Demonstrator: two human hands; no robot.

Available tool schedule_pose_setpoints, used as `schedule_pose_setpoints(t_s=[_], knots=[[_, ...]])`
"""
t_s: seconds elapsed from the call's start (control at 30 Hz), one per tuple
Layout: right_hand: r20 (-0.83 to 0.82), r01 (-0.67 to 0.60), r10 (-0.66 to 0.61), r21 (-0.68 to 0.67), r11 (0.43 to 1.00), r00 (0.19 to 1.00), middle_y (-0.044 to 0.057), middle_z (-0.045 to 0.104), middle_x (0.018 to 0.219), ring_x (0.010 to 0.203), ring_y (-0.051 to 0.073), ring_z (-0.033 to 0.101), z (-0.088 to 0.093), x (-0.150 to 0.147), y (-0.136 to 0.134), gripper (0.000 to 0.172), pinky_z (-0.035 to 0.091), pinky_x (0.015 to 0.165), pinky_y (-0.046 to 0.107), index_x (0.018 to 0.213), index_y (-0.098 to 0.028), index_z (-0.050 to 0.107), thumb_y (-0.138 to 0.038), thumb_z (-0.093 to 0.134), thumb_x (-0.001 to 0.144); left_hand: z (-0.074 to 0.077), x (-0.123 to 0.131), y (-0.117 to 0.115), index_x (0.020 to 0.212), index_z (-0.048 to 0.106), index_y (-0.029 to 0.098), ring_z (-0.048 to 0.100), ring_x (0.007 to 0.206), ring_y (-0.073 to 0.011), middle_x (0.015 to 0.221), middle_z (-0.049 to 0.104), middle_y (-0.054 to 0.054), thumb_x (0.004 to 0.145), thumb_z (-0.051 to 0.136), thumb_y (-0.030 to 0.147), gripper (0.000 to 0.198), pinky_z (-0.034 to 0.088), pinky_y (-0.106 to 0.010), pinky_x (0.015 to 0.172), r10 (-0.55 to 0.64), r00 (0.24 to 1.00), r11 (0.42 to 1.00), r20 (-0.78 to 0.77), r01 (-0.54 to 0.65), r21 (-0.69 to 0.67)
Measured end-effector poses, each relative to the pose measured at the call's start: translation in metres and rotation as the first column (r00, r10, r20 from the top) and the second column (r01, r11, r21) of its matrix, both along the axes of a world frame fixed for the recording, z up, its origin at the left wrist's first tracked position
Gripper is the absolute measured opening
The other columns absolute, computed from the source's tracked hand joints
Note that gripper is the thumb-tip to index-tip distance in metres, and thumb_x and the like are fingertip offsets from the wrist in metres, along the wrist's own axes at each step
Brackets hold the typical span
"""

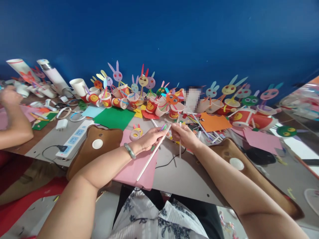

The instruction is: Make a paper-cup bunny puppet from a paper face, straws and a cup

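My left hand [153, 136], with a bangle on its wrist, is closed around a long white stick [149, 162] that slants down towards the table's front edge. Small green and purple pieces show at its fingers; their kind is unclear. Close beside it, my right hand [185, 135] is closed on a second, shorter white stick [180, 149], which hangs nearly upright. Both hands' fingertips almost meet above the table. Under my left hand lies pink paper [132, 166], and a small yellow face with pink ears [137, 131] rests just behind it.
Rabbit-faced paper cups [106, 99] line the blue wall. Two brown bear-shaped mats [104, 139] flank my arms. A power strip [74, 139] lies left, near another person's arm [15, 129]. Green paper [113, 118], orange paper [214, 122] and loose sticks [196, 121] lie behind my hands.
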State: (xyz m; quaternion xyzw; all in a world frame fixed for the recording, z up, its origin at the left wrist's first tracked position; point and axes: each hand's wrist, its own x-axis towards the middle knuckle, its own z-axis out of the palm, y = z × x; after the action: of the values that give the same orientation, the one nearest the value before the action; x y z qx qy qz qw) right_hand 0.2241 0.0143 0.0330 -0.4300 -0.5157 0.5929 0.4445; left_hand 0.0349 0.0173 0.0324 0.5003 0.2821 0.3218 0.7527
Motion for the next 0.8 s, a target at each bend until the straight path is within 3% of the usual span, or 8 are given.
schedule_pose_setpoints(t_s=[0.13,0.27,0.47,0.67,0.8], knots=[[-0.113,0.03,-0.041,-0.097,0.995,0.993,-0.007,0.04,0.042,0.033,0.007,0.024,-0.007,-0.001,-0.001,0.054,0.019,0.036,0.024,0.079,-0.021,0.059,-0.074,0.059,0.083,-0.002,-0.002,0.003,0.082,0.063,0.015,0.023,0.046,-0.005,0.059,0.034,0.006,0.085,0.069,0.049,0.035,0.016,-0.022,0.043,0.003,1.0,1.0,-0.006,-0.003,0.016],[-0.126,0.055,-0.07,-0.12,0.991,0.99,-0.005,0.052,0.048,0.032,0.004,0.025,-0.012,-0.002,-0.001,0.052,0.016,0.034,0.022,0.083,-0.019,0.06,-0.071,0.063,0.082,-0.005,-0.003,0.006,0.085,0.065,0.014,0.025,0.046,-0.0043,0.059,0.036,0.006,0.085,0.068,0.049,0.035,0.016,-0.02,0.043,0.035,0.999,0.999,-0.032,-0.034,0.011],[-0.22,0.07,-0.104,-0.161,0.984,0.97,-0.007,0.054,0.054,0.035,0.003,0.029,-0.01,0.0,0.001,0.042,0.022,0.037,0.021,0.079,-0.018,0.057,-0.055,0.076,0.076,-0.007,-0.002,0.009,0.078,0.062,0.015,0.028,0.043,-0.0029,0.057,0.037,0.007,0.083,0.07,0.045,0.031,0.018,-0.018,0.041,0.112,0.992,0.993,-0.058,-0.113,-0.015],[-0.344,0.03,-0.094,-0.189,0.982,0.934,-0.005,0.058,0.062,0.04,0.006,0.039,-0.001,0.001,-0.002,0.015,0.034,0.044,0.023,0.08,-0.018,0.06,-0.031,0.067,0.074,-0.006,-0.002,0.01,0.069,0.05,0.018,0.029,0.041,-0.0025,0.054,0.037,0.008,0.084,0.068,0.036,0.03,0.021,-0.017,0.04,0.154,0.986,0.987,-0.064,-0.156,-0.027],[-0.36,0.04,-0.088,-0.14,0.989,0.929,-0.003,0.063,0.067,0.043,0.007,0.044,-0.003,0.001,-0.002,0.016,0.038,0.046,0.023,0.085,-0.018,0.063,-0.021,0.068,0.07,-0.005,-0.002,0.011,0.07,0.049,0.018,0.029,0.041,-0.0021,0.056,0.039,0.008,0.085,0.068,0.034,0.029,0.02,-0.015,0.039,0.17,0.984,0.984,-0.052,-0.172,-0.044]])
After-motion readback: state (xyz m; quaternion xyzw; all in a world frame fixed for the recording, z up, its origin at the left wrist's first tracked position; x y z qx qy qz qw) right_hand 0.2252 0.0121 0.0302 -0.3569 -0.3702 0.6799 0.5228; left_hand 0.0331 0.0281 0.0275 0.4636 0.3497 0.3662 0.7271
